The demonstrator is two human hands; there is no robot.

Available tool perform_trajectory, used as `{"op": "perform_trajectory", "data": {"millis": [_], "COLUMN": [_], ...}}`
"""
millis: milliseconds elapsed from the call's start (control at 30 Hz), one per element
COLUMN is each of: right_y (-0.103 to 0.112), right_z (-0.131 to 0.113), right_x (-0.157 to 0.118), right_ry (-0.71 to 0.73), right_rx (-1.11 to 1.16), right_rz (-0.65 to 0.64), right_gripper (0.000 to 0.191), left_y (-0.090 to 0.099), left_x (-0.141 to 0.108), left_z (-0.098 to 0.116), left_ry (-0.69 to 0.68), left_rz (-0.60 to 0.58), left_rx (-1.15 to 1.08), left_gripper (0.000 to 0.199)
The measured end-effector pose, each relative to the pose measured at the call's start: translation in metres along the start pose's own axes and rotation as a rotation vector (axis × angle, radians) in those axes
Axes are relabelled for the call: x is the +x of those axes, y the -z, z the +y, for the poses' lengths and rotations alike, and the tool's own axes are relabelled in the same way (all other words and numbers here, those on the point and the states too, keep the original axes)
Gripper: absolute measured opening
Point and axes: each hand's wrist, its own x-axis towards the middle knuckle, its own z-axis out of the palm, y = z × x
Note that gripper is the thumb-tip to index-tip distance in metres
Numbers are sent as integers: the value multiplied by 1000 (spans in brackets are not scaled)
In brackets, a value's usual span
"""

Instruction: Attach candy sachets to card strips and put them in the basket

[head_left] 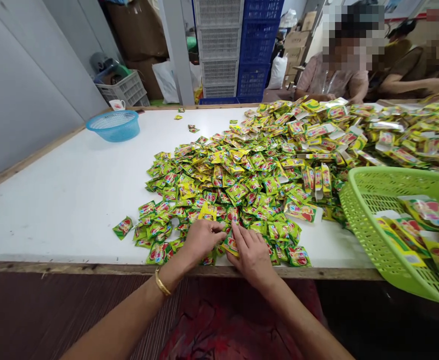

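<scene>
My right hand (253,252) is closed round a small green, yellow and red printed carton (230,244) close to the table's front edge. My left hand (203,240), with a gold bangle on its wrist, pinches thumb against fingers by the carton's upper end; a small whitish bit shows at its fingertips, too small to name. Around and beneath both hands spreads a heap of small green candy-like sachets (238,192). One sachet (123,228) lies apart to the left. A flattened-looking carton (301,211) rests on the heap to the right.
A green basket (358,200) holding several cartons overhangs the front edge at right. Piled cartons (319,131) cover the table's far right. A blue basket (129,131) and a cup (117,104) stand back left. Across the table a person (332,80) sits; stacked crates (219,50) rise behind.
</scene>
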Motion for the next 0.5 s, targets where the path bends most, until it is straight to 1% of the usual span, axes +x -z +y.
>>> {"op": "perform_trajectory", "data": {"millis": [33, 67, 100, 167, 200, 233, 333, 400, 467, 500], "right_y": [0, 1, 2, 3, 3, 2, -2, -3, 2, 9], "right_z": [0, 1, 1, 2, 2, 2, 2, 2, 6, 12], "right_x": [0, 0, 0, 0, 0, 0, 0, 0, 2, 3], "right_ry": [-3, -7, -11, -15, -16, -18, -20, -23, -29, -40], "right_rx": [-2, -2, -1, 2, 2, 3, 26, 56, 63, 46], "right_rz": [4, 12, 21, 34, 36, 35, 32, 42, 62, 80], "right_gripper": [62, 62, 63, 65, 65, 65, 67, 68, 68, 67], "left_y": [-3, -5, -6, -5, -4, -3, -7, -10, -9, -5], "left_x": [-1, -1, -3, -6, -8, -10, -16, -19, -19, -17], "left_z": [1, 2, 4, 7, 8, 9, 15, 21, 25, 26], "left_ry": [-7, -3, 11, 66, 96, 119, 156, 152, 144, 138], "left_rz": [-29, -89, -177, -364, -427, -455, -441, -456, -465, -421], "left_rx": [-43, -103, -172, -307, -358, -398, -524, -601, -626, -604], "left_gripper": [25, 24, 23, 27, 31, 34, 39, 42, 47, 49]}}
